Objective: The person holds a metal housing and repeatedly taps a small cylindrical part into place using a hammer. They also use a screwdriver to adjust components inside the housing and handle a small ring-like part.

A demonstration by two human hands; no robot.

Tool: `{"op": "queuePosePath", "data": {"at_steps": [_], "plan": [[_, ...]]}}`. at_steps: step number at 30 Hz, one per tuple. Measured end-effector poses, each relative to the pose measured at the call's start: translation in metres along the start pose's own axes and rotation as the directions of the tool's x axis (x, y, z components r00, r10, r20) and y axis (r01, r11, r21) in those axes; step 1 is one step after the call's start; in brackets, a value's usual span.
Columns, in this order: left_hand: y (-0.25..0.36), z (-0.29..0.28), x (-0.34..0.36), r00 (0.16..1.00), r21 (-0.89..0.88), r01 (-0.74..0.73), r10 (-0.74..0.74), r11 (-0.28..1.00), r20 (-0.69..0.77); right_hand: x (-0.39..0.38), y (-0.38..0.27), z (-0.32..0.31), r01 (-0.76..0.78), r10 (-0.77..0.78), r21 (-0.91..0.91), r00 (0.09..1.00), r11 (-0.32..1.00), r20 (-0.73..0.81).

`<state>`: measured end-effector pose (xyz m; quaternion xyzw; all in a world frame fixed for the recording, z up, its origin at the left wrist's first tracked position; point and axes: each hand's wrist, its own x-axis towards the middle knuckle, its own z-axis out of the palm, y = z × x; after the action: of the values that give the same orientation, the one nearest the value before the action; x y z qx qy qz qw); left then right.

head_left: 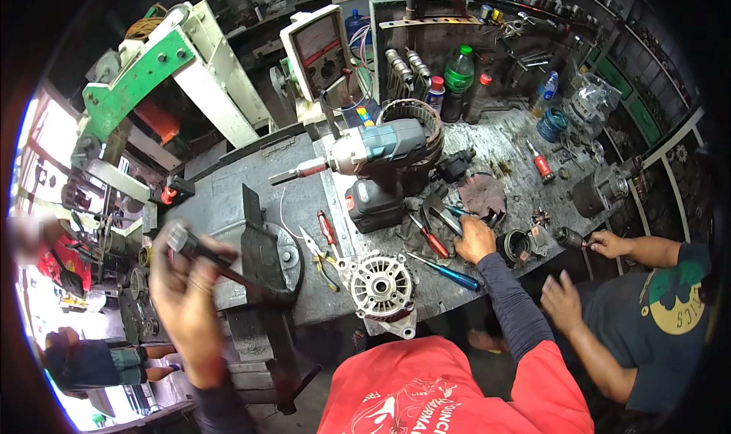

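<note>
Left hand (186, 285) grasps a dark tool (188, 245) (motion-blurred) left of the vise (256, 242) — raised over the bench's left side. Right hand (477, 240) at a grey metal tool (444, 218) on the bench (499, 156) — grip or mere contact, can't tell. Vented round housing (381, 302) sits between the hands, near the bench's front edge.

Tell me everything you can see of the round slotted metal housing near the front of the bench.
The housing looks like bare silver-grey metal: a round body with slots radiating around a central hub and hole. Lugs project from its rim, including a holed one at the bottom. It sits slotted face up at the front edge of the bench, close to the right of yellow-and-black-handled pliers. Neither the left hand nor the right hand touches it.
</note>
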<state>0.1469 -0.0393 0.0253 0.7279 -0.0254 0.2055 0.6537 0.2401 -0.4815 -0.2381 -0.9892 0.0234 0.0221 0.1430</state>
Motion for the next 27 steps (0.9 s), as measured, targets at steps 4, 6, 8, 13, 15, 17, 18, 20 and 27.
{"op": "queuePosePath", "data": {"at_steps": [4, 6, 8, 13, 15, 17, 18, 20, 27], "plan": [[-0.013, 0.102, -0.071, 0.988, -0.179, -0.039, 0.064, 0.983, 0.139, 0.004, -0.001, -0.007, -0.019, 0.029, 0.165, 0.998, 0.986, -0.061], [-0.037, 0.123, -0.079, 0.974, -0.120, 0.047, -0.019, 0.992, 0.228, -0.003, -0.005, -0.017, -0.025, 0.058, 0.290, 0.993, 0.957, -0.104], [-0.059, 0.132, -0.082, 0.971, -0.128, 0.037, -0.006, 0.991, 0.237, -0.016, -0.012, -0.033, -0.022, 0.093, 0.410, 0.984, 0.912, -0.154], [-0.089, 0.132, -0.092, 0.955, 0.031, 0.081, -0.087, 0.996, 0.285, -0.066, -0.034, -0.100, -0.115, 0.177, 0.748, 0.984, 0.653, -0.003], [-0.094, 0.129, -0.094, 0.927, 0.240, -0.076, -0.020, 0.968, 0.375, -0.088, -0.047, -0.127, -0.081, 0.111, 0.824, 0.994, 0.560, 0.023], [-0.097, 0.125, -0.096, 0.887, 0.393, -0.210, 0.006, 0.895, 0.461, -0.102, -0.063, -0.149, -0.001, 0.008, 0.787, 1.000, 0.617, -0.005], [-0.097, 0.124, -0.099, 0.893, 0.446, -0.191, -0.034, 0.875, 0.450, -0.106, -0.074, -0.155, 0.160, -0.090, 0.705, 0.987, 0.690, -0.136], [-0.096, 0.121, -0.107, 0.910, 0.538, -0.170, -0.079, 0.825, 0.408, -0.116, -0.096, -0.163, 0.233, -0.142, 0.610, 0.971, 0.757, -0.194], [-0.115, 0.127, -0.116, 0.920, 0.490, -0.005, -0.189, 0.872, 0.344, -0.143, -0.147, -0.190, 0.593, -0.561, 0.315, 0.805, 0.741, -0.196]]}}
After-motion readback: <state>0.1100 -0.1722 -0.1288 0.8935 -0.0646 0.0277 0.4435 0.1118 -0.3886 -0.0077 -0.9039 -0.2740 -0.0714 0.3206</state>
